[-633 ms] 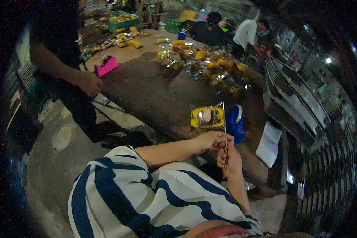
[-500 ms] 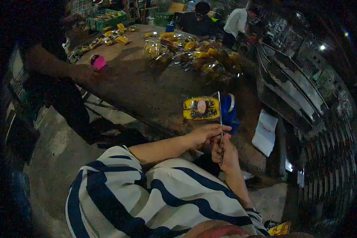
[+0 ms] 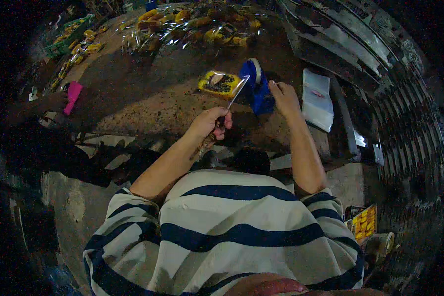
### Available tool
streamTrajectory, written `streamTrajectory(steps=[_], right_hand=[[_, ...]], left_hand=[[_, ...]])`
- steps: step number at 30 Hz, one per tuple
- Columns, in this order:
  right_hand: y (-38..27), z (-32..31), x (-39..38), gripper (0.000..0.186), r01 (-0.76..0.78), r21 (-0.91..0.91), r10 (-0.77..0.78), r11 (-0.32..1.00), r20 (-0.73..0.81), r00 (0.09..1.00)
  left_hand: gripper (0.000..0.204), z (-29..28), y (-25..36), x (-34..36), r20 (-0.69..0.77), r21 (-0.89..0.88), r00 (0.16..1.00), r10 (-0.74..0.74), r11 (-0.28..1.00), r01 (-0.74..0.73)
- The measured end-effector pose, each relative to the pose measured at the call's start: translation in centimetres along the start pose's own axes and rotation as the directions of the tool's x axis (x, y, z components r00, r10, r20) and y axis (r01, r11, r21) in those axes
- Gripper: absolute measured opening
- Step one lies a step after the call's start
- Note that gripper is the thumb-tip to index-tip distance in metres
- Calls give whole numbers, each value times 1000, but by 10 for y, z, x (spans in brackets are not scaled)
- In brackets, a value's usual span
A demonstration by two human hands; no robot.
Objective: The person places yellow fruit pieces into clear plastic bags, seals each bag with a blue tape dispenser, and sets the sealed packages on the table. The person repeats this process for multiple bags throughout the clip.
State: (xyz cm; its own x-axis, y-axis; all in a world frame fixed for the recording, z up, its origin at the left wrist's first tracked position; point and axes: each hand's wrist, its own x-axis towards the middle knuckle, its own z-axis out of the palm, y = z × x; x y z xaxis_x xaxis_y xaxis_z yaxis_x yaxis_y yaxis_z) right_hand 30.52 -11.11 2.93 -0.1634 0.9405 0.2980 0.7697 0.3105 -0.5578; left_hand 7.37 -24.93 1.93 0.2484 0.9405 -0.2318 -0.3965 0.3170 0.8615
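My left hand (image 3: 213,124) is closed around a slim strip of clear, shiny plastic (image 3: 239,91), which looks like a gathered bag neck. Below the fist hangs something brownish and crumpled (image 3: 205,145), partly hidden by the hand. Beyond the strip's tip, a yellow packet with dark specks (image 3: 218,84) and a pale oval label lies on the table. A blue tape dispenser (image 3: 257,92) with a pale roll stands to its right. My right hand (image 3: 285,96) is at the dispenser's right side, fingers stretched; whether they touch it I cannot tell.
A stack of clear bags (image 3: 317,101) lies right of my right hand. Many yellow plastic-wrapped packs (image 3: 197,25) are heaped at the table's far side. At the left, another person's hand (image 3: 54,101) holds a pink object (image 3: 72,97). A green crate (image 3: 69,38) stands far left.
My hands were together at the strip; now they are apart. The right has moved to the tape dispenser, while the left keeps the strip, now tilted. The view has tipped downward.
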Motion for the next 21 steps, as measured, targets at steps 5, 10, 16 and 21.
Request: streamTrajectory(steps=[5, 10, 16, 21], right_hand=[[12, 22, -13, 32, 154, 327, -101, 932, -172, 980], [11, 28, -53, 26, 164, 345, -15, 924, -397, 918], [4, 5, -46, 35, 122, 328, -10, 937, -325, 946], [18, 15, -67, 42, 116, 347, 33, 931, -396, 918]], left_hand=[[24, -11, 3, 5, 71, 108, 997, -14, 994, 6], [25, -19, 4, 8, 134, 244, 990, -37, 970, 3], [27, -12, 1, 7, 179, 386, 984, -13, 920, -58], [24, -8, 9, 1, 125, 381, 990, -73, 924, 20]])
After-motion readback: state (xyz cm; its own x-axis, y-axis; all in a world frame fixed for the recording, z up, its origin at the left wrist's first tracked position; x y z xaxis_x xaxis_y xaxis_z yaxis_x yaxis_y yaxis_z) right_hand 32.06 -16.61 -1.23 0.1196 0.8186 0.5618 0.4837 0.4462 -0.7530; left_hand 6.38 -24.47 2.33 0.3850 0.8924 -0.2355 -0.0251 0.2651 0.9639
